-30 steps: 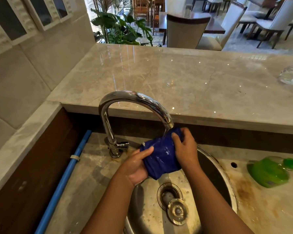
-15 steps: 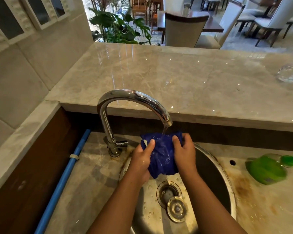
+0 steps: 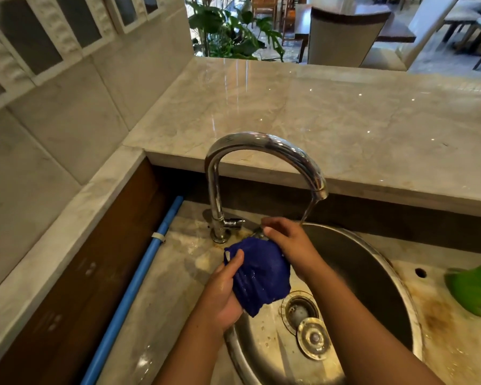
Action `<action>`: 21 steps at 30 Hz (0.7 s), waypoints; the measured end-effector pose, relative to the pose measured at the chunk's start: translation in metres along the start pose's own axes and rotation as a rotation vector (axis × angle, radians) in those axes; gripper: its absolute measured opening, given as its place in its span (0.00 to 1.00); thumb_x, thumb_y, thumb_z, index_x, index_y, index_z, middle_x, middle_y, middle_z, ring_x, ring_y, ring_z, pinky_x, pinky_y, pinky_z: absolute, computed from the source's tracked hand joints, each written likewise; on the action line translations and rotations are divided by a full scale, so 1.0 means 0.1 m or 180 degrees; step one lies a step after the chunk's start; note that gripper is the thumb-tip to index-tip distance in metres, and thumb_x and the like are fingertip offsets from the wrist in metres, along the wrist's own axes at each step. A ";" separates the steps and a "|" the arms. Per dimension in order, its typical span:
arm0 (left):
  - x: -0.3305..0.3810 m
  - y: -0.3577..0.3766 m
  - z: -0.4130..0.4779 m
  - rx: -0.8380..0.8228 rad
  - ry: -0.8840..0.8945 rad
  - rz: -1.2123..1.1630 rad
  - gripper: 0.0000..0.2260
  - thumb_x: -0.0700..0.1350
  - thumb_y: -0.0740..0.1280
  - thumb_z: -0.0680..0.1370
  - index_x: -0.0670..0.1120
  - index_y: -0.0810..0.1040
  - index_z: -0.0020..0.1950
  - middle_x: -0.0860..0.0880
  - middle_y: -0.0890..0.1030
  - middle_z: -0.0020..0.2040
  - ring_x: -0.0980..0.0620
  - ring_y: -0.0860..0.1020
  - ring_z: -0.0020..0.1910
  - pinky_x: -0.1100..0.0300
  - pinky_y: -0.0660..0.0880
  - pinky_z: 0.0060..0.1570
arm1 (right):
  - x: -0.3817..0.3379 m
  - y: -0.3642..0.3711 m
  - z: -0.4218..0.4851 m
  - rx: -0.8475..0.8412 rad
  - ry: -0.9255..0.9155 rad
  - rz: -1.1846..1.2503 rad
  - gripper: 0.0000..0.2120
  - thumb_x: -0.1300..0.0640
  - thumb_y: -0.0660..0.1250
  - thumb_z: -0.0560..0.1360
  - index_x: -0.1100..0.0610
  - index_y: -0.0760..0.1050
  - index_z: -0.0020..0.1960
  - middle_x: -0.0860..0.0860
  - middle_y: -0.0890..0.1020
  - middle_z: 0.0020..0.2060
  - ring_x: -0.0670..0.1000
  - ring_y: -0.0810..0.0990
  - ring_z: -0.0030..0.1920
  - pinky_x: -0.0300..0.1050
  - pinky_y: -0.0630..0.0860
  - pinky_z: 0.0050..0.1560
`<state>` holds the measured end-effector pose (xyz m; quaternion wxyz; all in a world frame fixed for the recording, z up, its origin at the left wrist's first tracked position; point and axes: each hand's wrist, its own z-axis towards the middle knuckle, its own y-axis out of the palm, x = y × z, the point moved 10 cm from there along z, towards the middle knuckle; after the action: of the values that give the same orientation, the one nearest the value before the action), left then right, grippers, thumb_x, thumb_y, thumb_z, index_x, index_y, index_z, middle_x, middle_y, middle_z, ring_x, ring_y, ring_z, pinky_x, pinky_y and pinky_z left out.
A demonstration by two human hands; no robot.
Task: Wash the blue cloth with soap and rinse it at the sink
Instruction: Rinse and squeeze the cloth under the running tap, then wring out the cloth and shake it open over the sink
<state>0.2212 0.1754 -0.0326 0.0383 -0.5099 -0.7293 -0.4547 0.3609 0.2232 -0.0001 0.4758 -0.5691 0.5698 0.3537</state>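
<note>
Centre frame: our left hand point(image 3: 225, 290) and right hand point(image 3: 289, 243) grip the bunched dark-blue cloth point(image 3: 261, 276). It has left the stream of the curved chrome tap point(image 3: 261, 145); rinsing seems unfinished.

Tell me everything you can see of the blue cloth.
The blue cloth is deep blue soft fabric, bunched into a crumpled wad, wet and glistening with droplets. A small pale tag shows at its upper left edge. It is held over the left part of the steel sink, its lower corner drooping. The left hand grips its left side, thumb across the front; the right hand holds its upper right.
</note>
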 end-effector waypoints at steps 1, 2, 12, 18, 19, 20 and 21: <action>0.02 -0.05 -0.03 -0.0021 0.0022 -0.0044 0.22 0.47 0.67 0.76 0.44 0.74 0.70 0.40 0.80 0.64 0.39 0.77 0.65 0.42 0.73 0.65 | -0.01 0.07 0.03 -0.0048 -0.0020 0.0023 0.12 0.55 0.65 0.80 0.48 0.76 0.64 0.46 0.79 0.59 0.47 0.77 0.61 0.50 0.77 0.62; 0.04 -0.08 -0.06 -0.0046 0.0040 -0.0074 0.23 0.48 0.67 0.76 0.44 0.74 0.71 0.40 0.80 0.65 0.39 0.77 0.66 0.42 0.72 0.65 | -0.02 0.13 0.06 -0.0101 -0.0028 0.0063 0.14 0.55 0.65 0.80 0.47 0.75 0.65 0.46 0.78 0.60 0.47 0.76 0.62 0.50 0.76 0.64; 0.21 -0.36 -0.26 -0.0055 0.0109 -0.0299 0.22 0.48 0.65 0.78 0.43 0.73 0.71 0.41 0.80 0.66 0.41 0.78 0.65 0.43 0.72 0.65 | 0.15 0.47 0.27 -0.0225 0.0255 0.0996 0.13 0.55 0.63 0.81 0.53 0.76 0.65 0.54 0.80 0.62 0.51 0.79 0.63 0.45 0.76 0.63; 0.19 -0.52 -0.26 0.0002 0.0084 -0.0385 0.24 0.49 0.64 0.78 0.42 0.72 0.72 0.40 0.79 0.67 0.39 0.76 0.67 0.40 0.66 0.71 | 0.17 0.51 0.27 -0.0214 0.0226 0.1042 0.14 0.55 0.62 0.81 0.56 0.77 0.65 0.50 0.82 0.59 0.47 0.80 0.59 0.42 0.77 0.59; 0.18 -0.53 -0.26 0.0001 0.0072 -0.0406 0.24 0.49 0.64 0.78 0.42 0.72 0.72 0.40 0.79 0.67 0.39 0.76 0.67 0.40 0.66 0.71 | 0.17 0.51 0.27 -0.0176 0.0202 0.1008 0.13 0.54 0.62 0.81 0.55 0.78 0.63 0.51 0.82 0.58 0.48 0.80 0.59 0.43 0.77 0.60; 0.17 -0.53 -0.26 0.0010 0.0058 -0.0421 0.23 0.49 0.64 0.78 0.42 0.72 0.72 0.40 0.79 0.67 0.39 0.76 0.67 0.40 0.66 0.71 | 0.17 0.50 0.29 -0.0129 0.0176 0.0935 0.11 0.54 0.63 0.81 0.53 0.79 0.60 0.52 0.83 0.57 0.50 0.81 0.59 0.45 0.77 0.62; 0.17 -0.53 -0.27 0.0006 0.0048 -0.0440 0.23 0.49 0.64 0.78 0.42 0.72 0.72 0.40 0.79 0.67 0.39 0.76 0.67 0.40 0.66 0.71 | 0.15 0.50 0.29 -0.0086 0.0146 0.0850 0.10 0.53 0.63 0.81 0.52 0.80 0.58 0.54 0.84 0.56 0.52 0.81 0.59 0.47 0.77 0.63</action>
<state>0.1611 0.1651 -0.0409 0.0128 -0.4548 -0.7629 -0.4594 0.3173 0.2511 -0.0303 0.4036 -0.5026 0.6464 0.4084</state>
